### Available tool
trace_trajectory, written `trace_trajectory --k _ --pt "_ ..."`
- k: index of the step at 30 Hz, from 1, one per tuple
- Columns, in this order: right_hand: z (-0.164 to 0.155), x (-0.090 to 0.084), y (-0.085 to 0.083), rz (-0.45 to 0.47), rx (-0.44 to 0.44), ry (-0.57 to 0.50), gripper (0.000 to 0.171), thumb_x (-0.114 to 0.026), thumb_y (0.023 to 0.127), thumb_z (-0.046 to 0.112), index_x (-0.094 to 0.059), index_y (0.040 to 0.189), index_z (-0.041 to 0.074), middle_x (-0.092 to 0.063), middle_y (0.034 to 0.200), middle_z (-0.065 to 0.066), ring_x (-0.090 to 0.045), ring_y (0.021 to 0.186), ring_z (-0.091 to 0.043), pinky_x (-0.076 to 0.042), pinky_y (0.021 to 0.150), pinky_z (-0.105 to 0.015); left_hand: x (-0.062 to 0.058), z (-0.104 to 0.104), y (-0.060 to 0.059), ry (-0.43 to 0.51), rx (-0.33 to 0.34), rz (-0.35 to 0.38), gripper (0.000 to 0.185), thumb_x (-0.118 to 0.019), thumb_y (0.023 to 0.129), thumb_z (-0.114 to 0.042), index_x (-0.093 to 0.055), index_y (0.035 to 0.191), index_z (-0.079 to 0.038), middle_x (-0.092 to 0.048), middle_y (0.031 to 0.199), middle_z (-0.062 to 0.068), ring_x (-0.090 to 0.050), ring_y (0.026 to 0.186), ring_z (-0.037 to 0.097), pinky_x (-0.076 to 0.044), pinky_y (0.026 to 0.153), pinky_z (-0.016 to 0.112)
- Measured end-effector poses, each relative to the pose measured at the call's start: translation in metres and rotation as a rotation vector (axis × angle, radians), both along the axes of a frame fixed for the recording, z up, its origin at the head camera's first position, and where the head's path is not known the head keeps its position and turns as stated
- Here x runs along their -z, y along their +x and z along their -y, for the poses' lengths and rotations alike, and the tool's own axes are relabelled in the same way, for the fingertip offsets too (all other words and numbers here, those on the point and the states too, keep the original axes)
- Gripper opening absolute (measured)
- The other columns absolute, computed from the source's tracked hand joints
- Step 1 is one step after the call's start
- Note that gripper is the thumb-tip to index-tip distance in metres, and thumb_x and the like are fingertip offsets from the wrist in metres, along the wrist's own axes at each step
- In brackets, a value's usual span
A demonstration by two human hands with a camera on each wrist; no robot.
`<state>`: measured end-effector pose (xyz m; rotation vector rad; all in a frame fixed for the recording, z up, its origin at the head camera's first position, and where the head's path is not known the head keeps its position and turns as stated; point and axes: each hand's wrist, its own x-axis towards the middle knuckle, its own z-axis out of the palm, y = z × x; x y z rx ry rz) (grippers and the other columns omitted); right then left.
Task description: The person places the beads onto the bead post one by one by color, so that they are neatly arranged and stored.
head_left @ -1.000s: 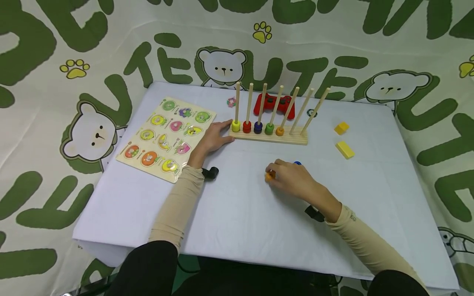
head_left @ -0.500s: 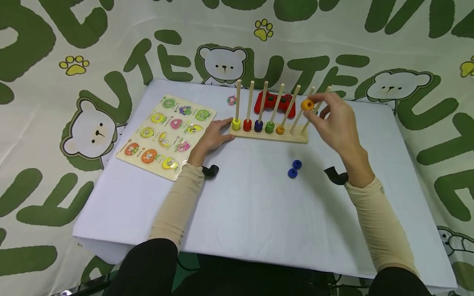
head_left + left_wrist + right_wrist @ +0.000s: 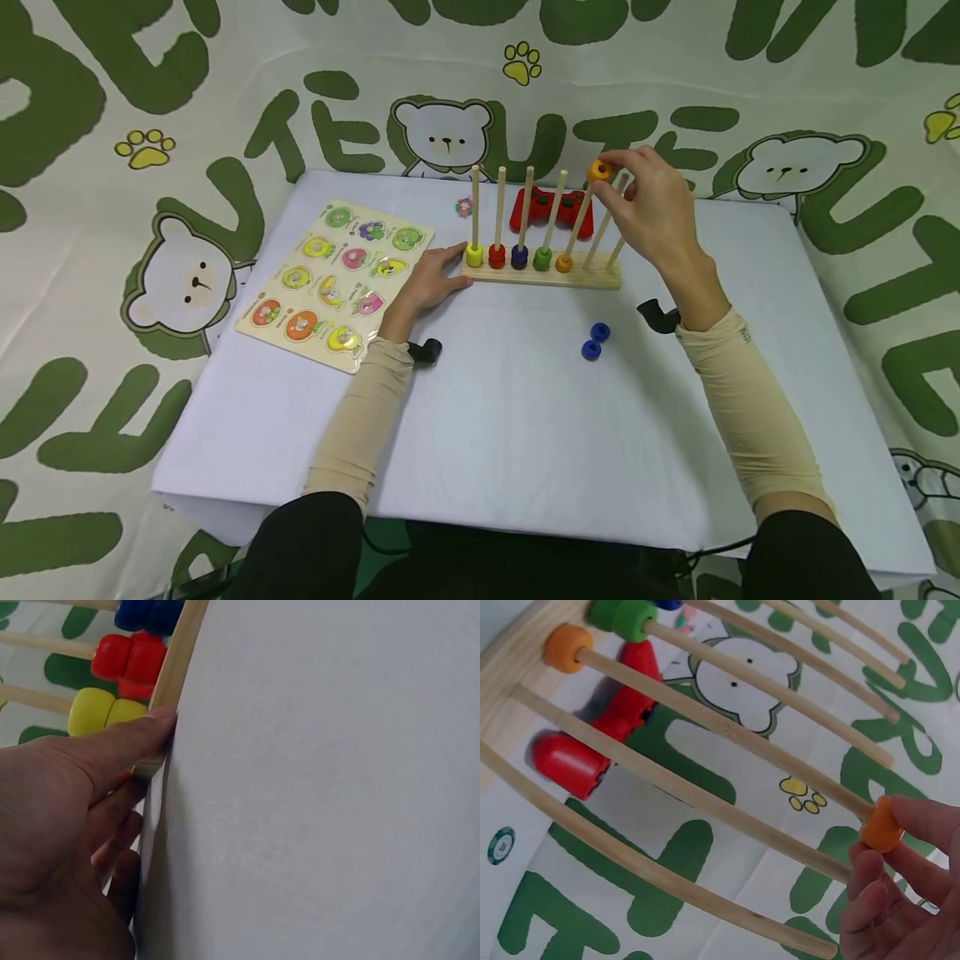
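Observation:
A wooden rack (image 3: 547,276) with several upright rods stands mid-table, with yellow (image 3: 474,254), red, blue, green and orange (image 3: 563,263) rings at the rod bases. My right hand (image 3: 617,178) pinches an orange ring (image 3: 598,171) at the tip of the rod that carries the orange ring. In the right wrist view that ring (image 3: 881,823) sits at the rod's end, between my fingertips (image 3: 870,874). My left hand (image 3: 442,265) lies flat on the table, and its thumb (image 3: 124,742) touches the left end of the rack's base (image 3: 176,667).
Two blue rings (image 3: 595,342) lie on the white table (image 3: 510,433) in front of the rack. A fruit puzzle board (image 3: 337,271) lies at the left. A red game controller (image 3: 551,210) and a small pink piece (image 3: 464,206) sit behind the rack.
My right hand picked the orange ring off the table, raised it to the rod tops and moved it left to the orange rod's tip. The left hand has stayed put.

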<state>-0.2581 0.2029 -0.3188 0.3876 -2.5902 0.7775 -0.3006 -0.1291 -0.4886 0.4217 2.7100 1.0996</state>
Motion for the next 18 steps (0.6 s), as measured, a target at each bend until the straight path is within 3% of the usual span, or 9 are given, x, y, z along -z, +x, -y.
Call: trace_trajectory --k 10,18 --pt "0.003 0.008 -0.003 0.117 0.008 0.050 0.044 -0.068 0.106 0.025 -0.065 0.144 0.003 -0.065 0.132 -0.019 -0.061 0.082 -0.031 -0.047 0.064 -0.037 0.000 0.001 0.002 0.007 -0.004 0.001 0.073 -0.077 0.100 -0.022 -0.043 0.164 -0.010 -0.045 0.167 0.015 -0.035 0.158 0.036 -0.024 0.134 0.048" --pt "-0.005 0.014 0.019 -0.080 0.006 -0.050 0.042 -0.069 0.104 0.021 -0.066 0.142 0.004 -0.062 0.137 -0.020 -0.064 0.082 -0.032 -0.043 0.065 -0.032 -0.001 0.000 0.001 0.001 -0.004 -0.003 0.074 -0.077 0.100 -0.022 -0.043 0.164 -0.010 -0.045 0.168 0.016 -0.034 0.159 0.036 -0.023 0.134 0.048"
